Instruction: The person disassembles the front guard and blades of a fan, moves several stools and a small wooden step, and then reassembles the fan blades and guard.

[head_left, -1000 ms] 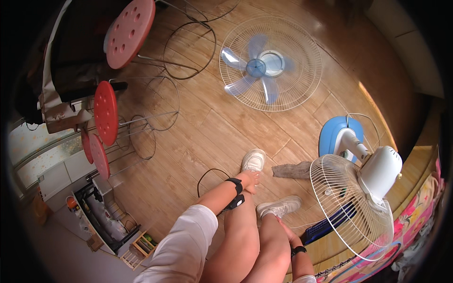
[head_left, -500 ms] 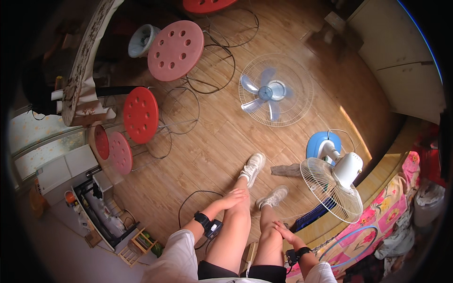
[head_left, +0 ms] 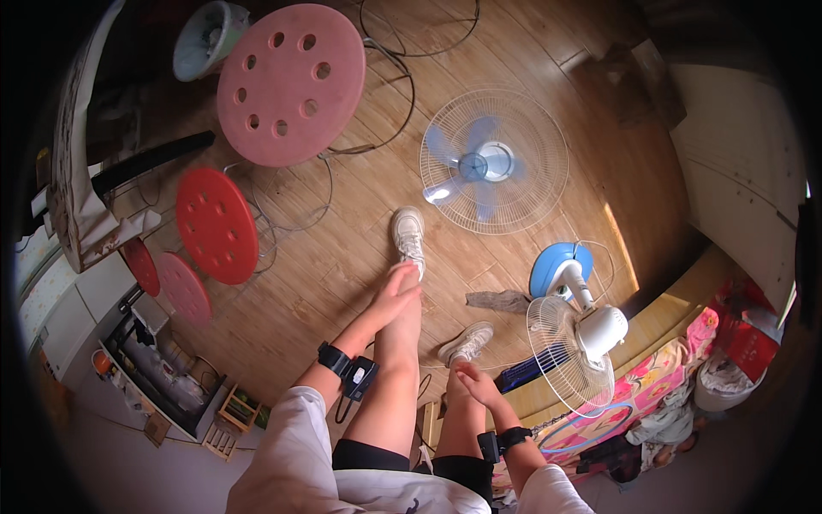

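My left hand point(head_left: 396, 293) lies along my left lower leg, its fingers stretched toward the shoe point(head_left: 408, 233). My right hand point(head_left: 477, 383) rests at my right knee, fingers extended, with nothing seen in it. Ahead on the wood floor is a round wire fan grille point(head_left: 535, 193) with translucent blue fan blades point(head_left: 485, 202) at it. To the right stands a fan body with a white motor housing point(head_left: 602, 332), a wire rear grille point(head_left: 556, 360) and a blue base point(head_left: 548, 272). A grey cloth strip point(head_left: 498, 301) lies beside the base.
Stools with pink point(head_left: 291, 86) and red point(head_left: 217, 224) perforated seats stand at left, near a pale bucket point(head_left: 205, 41). A wooden edge point(head_left: 659, 321) and floral pink fabric point(head_left: 659, 385) run along the right. A cabinet point(head_left: 736, 146) stands at far right.
My view has shifted as I lean forward. My left hand has slid from near the knee down the lower leg. The right hand stays at the right knee; the left foot reaches further forward.
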A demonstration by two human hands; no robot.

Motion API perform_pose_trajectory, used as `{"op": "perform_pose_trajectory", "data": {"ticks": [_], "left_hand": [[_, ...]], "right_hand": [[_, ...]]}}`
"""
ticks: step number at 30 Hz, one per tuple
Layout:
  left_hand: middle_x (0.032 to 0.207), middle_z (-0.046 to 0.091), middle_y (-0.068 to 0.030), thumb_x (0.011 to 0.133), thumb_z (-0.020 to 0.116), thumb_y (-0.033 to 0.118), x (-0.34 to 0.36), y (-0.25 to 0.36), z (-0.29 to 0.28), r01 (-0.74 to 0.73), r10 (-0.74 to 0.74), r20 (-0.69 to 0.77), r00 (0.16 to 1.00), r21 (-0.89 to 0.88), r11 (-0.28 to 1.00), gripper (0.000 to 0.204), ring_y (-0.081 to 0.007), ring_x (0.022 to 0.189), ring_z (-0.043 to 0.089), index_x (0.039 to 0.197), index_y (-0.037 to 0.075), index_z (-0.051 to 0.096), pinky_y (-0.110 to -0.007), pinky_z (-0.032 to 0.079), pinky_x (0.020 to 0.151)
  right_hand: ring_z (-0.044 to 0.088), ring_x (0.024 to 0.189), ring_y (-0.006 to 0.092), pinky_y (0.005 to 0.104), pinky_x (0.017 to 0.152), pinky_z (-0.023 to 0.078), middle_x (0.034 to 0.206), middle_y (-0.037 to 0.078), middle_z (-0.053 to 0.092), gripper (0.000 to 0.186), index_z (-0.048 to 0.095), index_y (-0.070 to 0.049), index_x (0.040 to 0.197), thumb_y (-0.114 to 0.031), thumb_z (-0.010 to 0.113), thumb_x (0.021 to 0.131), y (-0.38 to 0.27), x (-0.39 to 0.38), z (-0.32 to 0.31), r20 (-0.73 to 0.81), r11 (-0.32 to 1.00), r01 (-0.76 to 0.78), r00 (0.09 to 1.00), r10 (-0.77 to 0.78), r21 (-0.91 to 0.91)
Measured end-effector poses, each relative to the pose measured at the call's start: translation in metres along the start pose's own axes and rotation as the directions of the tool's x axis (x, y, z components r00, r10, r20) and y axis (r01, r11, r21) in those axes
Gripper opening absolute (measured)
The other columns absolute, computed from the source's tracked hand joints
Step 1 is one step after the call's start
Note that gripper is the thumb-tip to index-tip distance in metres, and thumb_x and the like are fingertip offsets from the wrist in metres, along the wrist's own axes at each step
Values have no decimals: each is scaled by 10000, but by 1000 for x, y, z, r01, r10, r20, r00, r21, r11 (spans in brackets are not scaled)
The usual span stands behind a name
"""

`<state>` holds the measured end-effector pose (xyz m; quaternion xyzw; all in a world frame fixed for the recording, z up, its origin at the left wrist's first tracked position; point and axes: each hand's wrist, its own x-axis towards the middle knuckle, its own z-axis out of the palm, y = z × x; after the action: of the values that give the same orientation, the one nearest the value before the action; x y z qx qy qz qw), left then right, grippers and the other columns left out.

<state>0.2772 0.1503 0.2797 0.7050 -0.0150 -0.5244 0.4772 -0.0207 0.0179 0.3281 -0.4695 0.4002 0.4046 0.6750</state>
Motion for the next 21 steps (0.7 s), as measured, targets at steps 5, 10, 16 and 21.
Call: {"op": "perform_pose_trajectory", "data": {"ticks": [5, 10, 16, 21], "left_hand": [[1453, 255, -103, 907, 526, 280, 56, 87, -108, -180, -107, -471, 876, -524, 833, 562, -230, 1334, 264, 1376, 61, 304, -428, 225, 1092], [1434, 262, -105, 822, 621, 467, 103, 141, -179, -215, -191, -690, 698, -456, 864, 817, -239, 1309, 292, 1400, 48, 224, -509, 219, 1077], [1370, 326, -244, 808, 599, 557, 149, 138, -166, 24, -373, -756, 538, -428, 903, 1047, -295, 1180, 457, 1393, -75, 3, -426, 428, 948], [1309, 353, -345, 781, 553, 652, 161, 120, -169, 129, -286, -816, 503, -256, 958, 1168, -371, 1136, 497, 1318, -95, -165, -386, 455, 921]], "right_hand": [[585, 1040, 182, 291, 900, 427, 1113, 114, 621, 357, 484, 16, 1224, -201, 503, 942, -160, 29, -17, -199, 880, 210, 971, -136, 427], [591, 1020, 177, 296, 889, 425, 1108, 113, 623, 318, 494, 3, 1206, -176, 467, 945, -275, 51, -62, -248, 810, 350, 933, -259, 471], [577, 1000, 159, 281, 874, 413, 1094, 81, 626, 303, 506, -15, 1187, -119, 523, 903, -331, 82, -78, -125, 897, 331, 943, -307, 292], [583, 968, 167, 291, 858, 426, 1063, 81, 627, 288, 518, -21, 1173, -148, 501, 915, -348, 100, -75, -126, 894, 389, 921, -369, 224]]}}
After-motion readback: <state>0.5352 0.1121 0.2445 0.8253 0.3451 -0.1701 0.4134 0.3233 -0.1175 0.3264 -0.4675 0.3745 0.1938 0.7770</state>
